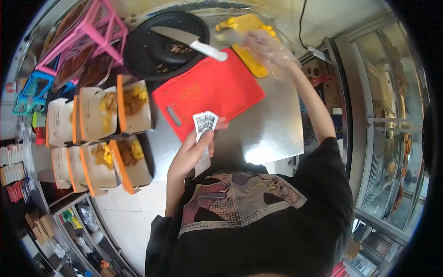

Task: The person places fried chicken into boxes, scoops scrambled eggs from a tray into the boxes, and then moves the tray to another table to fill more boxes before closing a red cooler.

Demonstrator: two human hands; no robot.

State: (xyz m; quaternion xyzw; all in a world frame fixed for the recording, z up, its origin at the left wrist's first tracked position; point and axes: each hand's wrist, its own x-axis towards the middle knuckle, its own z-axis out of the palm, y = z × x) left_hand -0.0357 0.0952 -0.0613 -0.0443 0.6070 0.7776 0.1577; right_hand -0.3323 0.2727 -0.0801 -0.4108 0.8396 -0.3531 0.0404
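Observation:
My left hand (191, 150) is closed around a bundle of narrow white paper packets (205, 122) with black print, held over the near edge of the red cutting board (214, 90). At the upper right, my right hand (272, 51), in a clear plastic glove, is smeared by motion. It is over a yellow slab (251, 62), close to a clear container (247, 23) with yellow food pieces in it. Whether its fingers hold anything, I cannot tell. A knife (184, 37) with a white handle lies across a black pan (138, 51), its handle end reaching over the board.
Several orange-edged paper boxes (99, 115) with brown and yellow food stand in two rows at the left. Behind them are pink plastic racks (99, 32). The steel table (272, 124) ends just before my body. A glass-fronted cabinet (387, 129) stands at the right.

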